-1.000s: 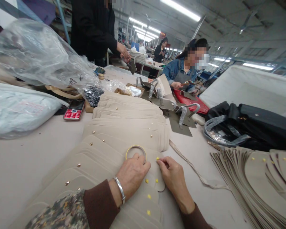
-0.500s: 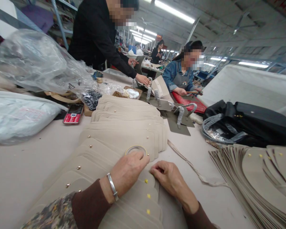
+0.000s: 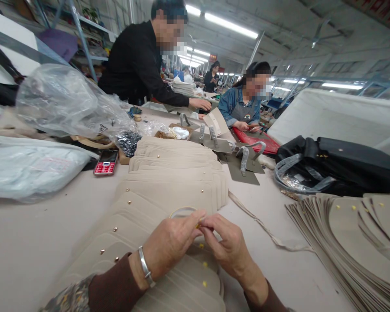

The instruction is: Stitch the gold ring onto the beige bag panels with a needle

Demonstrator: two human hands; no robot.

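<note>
My left hand (image 3: 170,242) and my right hand (image 3: 225,245) meet fingertip to fingertip above a long fanned row of beige leather pieces (image 3: 172,190) with small metal studs. Between the pinched fingers shows a small yellow bit (image 3: 198,225). A yellow-rimmed tape roll (image 3: 181,211) lies just beyond my left hand, partly hidden by its fingers. Small yellow dots (image 3: 203,284) mark the nearest pieces. My left wrist wears a silver bangle.
A second fan of beige pieces (image 3: 354,234) lies at right, a black bag (image 3: 341,167) behind it. A red phone (image 3: 105,163) and plastic bags (image 3: 61,102) sit at left. Grey pieces with handles (image 3: 243,158) lie further back. Two other people work across the table.
My hands have come together from resting apart on the beige pieces and lifted slightly, fingertips now pinching a yellow bit. The person in black has leaned further over the table.
</note>
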